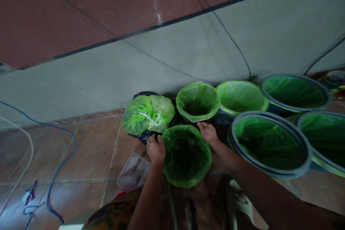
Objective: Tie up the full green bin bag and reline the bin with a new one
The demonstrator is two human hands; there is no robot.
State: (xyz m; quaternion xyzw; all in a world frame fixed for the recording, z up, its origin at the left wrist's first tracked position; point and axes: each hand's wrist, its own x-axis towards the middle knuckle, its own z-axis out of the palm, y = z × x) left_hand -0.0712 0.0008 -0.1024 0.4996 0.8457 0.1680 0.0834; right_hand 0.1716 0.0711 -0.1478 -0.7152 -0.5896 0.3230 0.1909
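Note:
A small bin lined with a green plastic bag [186, 156] stands on the floor right in front of me. My left hand [156, 149] is closed on the left side of its rim. On the right side of the same rim my right hand [208, 133] grips the liner, fingers curled. Just behind my left hand lies a tied-off green bag [148, 114], knotted with white string, resting on something black.
More green-lined bins stand along the grey wall: one [197, 101] just behind, another [241, 97] to its right, and larger grey-rimmed ones [269, 143] at the right. A clear plastic lid [133, 171] lies on the tiled floor at left, near a blue cable [61, 161].

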